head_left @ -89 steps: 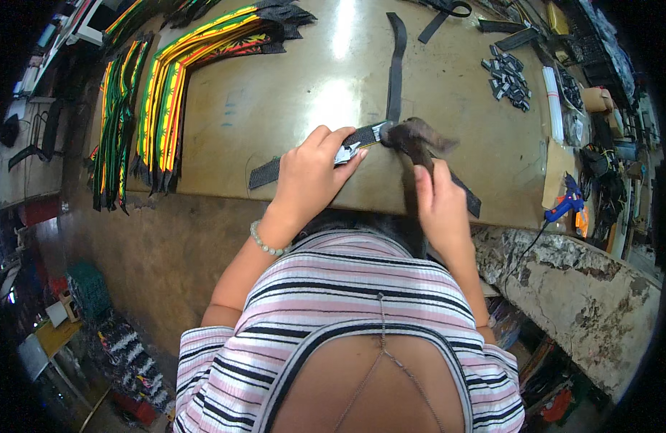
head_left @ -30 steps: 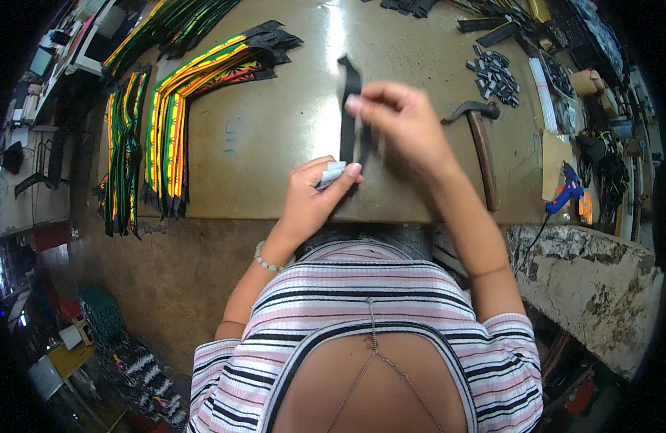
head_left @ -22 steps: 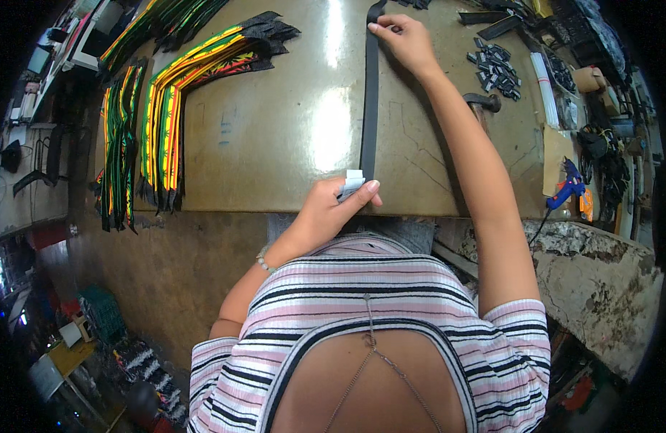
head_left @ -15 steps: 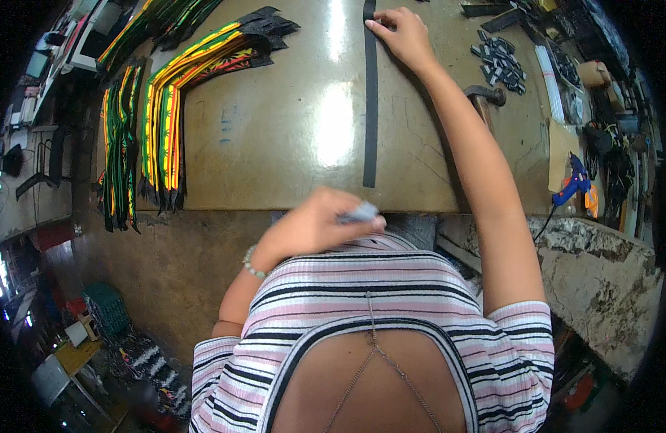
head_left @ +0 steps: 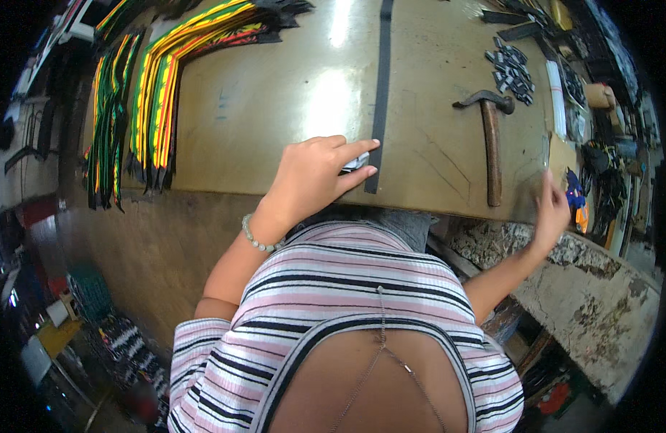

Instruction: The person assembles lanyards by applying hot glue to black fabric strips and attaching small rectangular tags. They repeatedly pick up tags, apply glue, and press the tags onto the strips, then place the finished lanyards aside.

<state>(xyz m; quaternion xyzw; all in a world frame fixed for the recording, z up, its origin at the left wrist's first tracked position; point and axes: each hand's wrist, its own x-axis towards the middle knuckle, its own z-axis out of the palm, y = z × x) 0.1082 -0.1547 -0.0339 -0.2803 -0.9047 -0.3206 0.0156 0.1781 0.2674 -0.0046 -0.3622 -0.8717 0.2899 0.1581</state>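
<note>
Black strap lies flat along the tabletop. Left hand pins its near end, grip closed on a small white piece. Right hand open, empty, right of strap past the hammer. Likely marking/fixing step; next needs hammer pickup.

black strap cut off at top edge, right hand blurred

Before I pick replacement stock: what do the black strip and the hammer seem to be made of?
The black strip looks like matte woven webbing or leather; it lies flat and limp, without shine. The hammer seems to have a dull dark metal head and a brown wooden handle, worn-looking.
</note>
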